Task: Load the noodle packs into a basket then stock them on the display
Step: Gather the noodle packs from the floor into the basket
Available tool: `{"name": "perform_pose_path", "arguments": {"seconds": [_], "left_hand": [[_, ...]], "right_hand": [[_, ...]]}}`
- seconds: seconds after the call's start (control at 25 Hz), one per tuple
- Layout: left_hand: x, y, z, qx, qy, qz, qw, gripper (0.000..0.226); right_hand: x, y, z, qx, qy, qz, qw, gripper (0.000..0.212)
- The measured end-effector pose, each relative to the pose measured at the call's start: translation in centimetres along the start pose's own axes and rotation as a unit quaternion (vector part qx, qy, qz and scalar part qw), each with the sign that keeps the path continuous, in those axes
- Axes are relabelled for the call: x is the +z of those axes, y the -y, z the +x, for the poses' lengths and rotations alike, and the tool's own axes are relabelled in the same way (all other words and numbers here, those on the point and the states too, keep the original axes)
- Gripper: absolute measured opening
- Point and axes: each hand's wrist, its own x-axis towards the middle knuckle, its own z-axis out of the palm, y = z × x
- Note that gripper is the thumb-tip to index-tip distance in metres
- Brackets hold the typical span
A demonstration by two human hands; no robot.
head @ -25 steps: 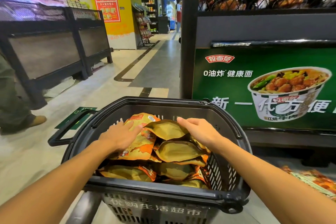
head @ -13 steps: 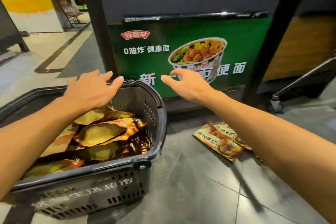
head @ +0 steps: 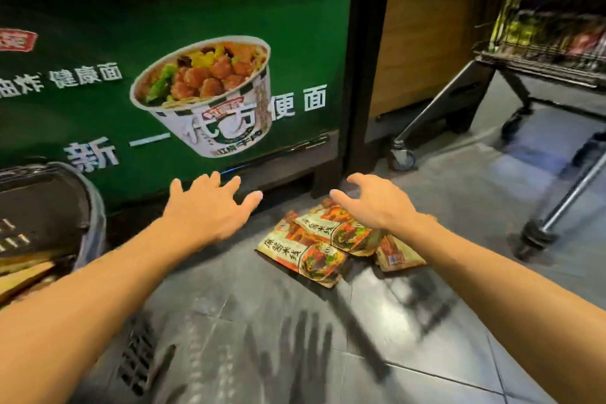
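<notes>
Both hands spread, empty: left hand (head: 210, 210), right hand (head: 377, 203) | noodle packs (head: 314, 246) on floor just below right hand | risk: we snag one overlapped, slippery pack, others slide.

Dark grey glossy floor tiles (head: 426, 338), reflective, thin grout lines. Green ad panel (head: 196, 26) with noodle-bowl graphic and white Chinese text fills the display base. Black upright post (head: 367, 59) at its right edge, wood-tone panel (head: 423, 43) beyond. Metal wheeled cart (head: 541, 75) far right, caster (head: 402, 157) on floor. Frame motion-blurred.
</notes>
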Motion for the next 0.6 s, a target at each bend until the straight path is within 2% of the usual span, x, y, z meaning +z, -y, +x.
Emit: {"name": "perform_pose_path", "arguments": {"seconds": [0.24,0.44,0.6], "left_hand": [[7.5,-6.2,6.5,-0.031,0.089,-0.015,0.995,0.087],[13.0,-8.7,8.5,-0.056,0.137,-0.016,0.989,0.091],[19.1,-10.4,11.7,-0.115,0.210,-0.086,0.967,0.102]], "right_hand": [[2.8,-8.3,4.0,0.041,0.059,-0.089,0.993,0.080],[5.4,-10.0,6.8,0.031,0.072,-0.121,0.989,0.083],[10.0,-10.6,10.8,0.040,0.087,-0.136,0.986,0.080]]}}
